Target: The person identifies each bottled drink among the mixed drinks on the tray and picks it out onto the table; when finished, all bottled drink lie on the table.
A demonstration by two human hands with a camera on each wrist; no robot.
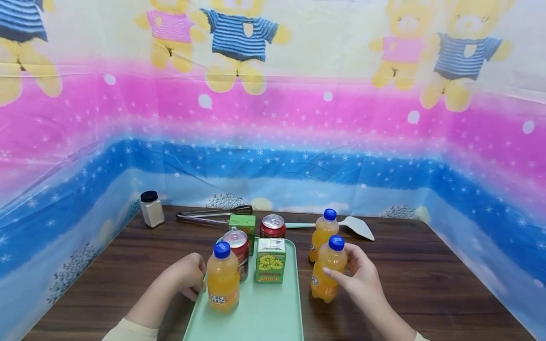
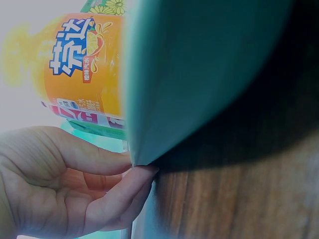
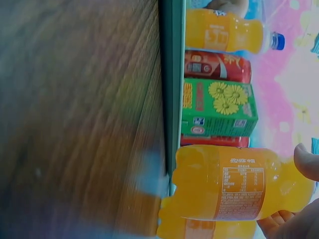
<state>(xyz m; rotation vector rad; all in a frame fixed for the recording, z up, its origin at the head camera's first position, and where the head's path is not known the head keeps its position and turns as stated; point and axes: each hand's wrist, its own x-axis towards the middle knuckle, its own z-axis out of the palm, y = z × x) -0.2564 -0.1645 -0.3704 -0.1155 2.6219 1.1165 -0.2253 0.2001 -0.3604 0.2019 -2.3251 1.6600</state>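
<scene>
My left hand [image 1: 187,274] pinches the left rim of a light green tray [image 1: 273,317] between thumb and fingers; the left wrist view shows the fingertips at its edge. On the tray stand an orange soda bottle [image 1: 223,284] with a blue cap, a red can [image 1: 239,246], and a green drink carton [image 1: 270,265] with yellow flowers. To the tray's right, my right hand [image 1: 362,277] holds a second orange soda bottle [image 3: 239,184] upright around its upper part. Its base appears slightly above the table. Just behind it stands a third orange soda bottle [image 1: 325,231].
Toward the tray's far end are another green carton [image 1: 243,222] and a red can [image 1: 273,227]. Behind lie metal tongs [image 1: 204,217] and a pale spatula [image 1: 357,227]. A black-lidded jar [image 1: 151,210] stands at the back left. A printed curtain [image 1: 298,166] borders the wooden table [image 1: 405,265].
</scene>
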